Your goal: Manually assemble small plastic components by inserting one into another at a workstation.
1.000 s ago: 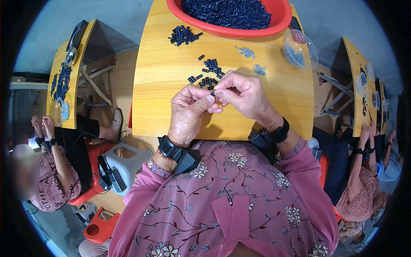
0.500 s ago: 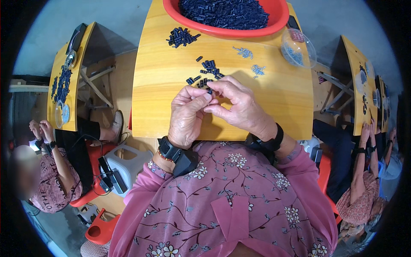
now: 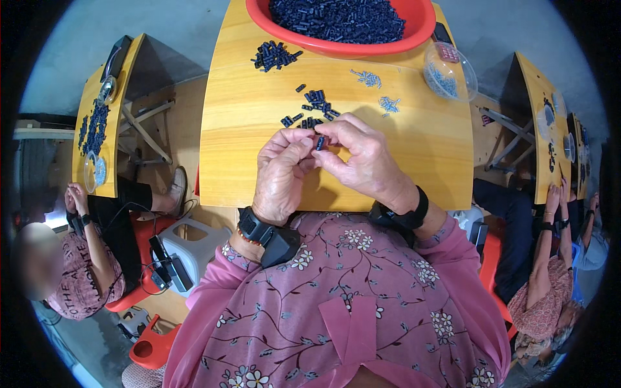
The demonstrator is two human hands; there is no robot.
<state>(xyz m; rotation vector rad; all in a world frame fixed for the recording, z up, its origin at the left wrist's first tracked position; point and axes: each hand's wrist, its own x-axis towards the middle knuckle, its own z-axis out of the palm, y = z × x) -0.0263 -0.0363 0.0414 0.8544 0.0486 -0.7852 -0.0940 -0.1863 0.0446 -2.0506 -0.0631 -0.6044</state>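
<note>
A small black plastic piece (image 3: 320,142) is pinched between the thumb and fingers of my right hand (image 3: 365,158), over the near part of the table. My left hand (image 3: 281,171) is closed right beside it, thumb pressed against the curled fingers; whatever lies in its grip is hidden. Just beyond my fingertips is a loose group of similar black pieces (image 3: 315,102), partly covered by my hands. Two small heaps of thin grey pins, a farther heap (image 3: 367,78) and a nearer heap (image 3: 389,105), lie to the right on the wooden table (image 3: 249,174).
A red basin (image 3: 336,46) full of black pieces stands at the far edge, with another black heap (image 3: 274,57) to its left. A clear bowl (image 3: 469,84) holding grey pins sits at the right edge. Other people work at side tables (image 3: 123,129) on both sides.
The black piece has turned and shows more fully between my right fingertips. My hands have shifted only slightly. At the left table, a person's hands have moved a little to the right.
</note>
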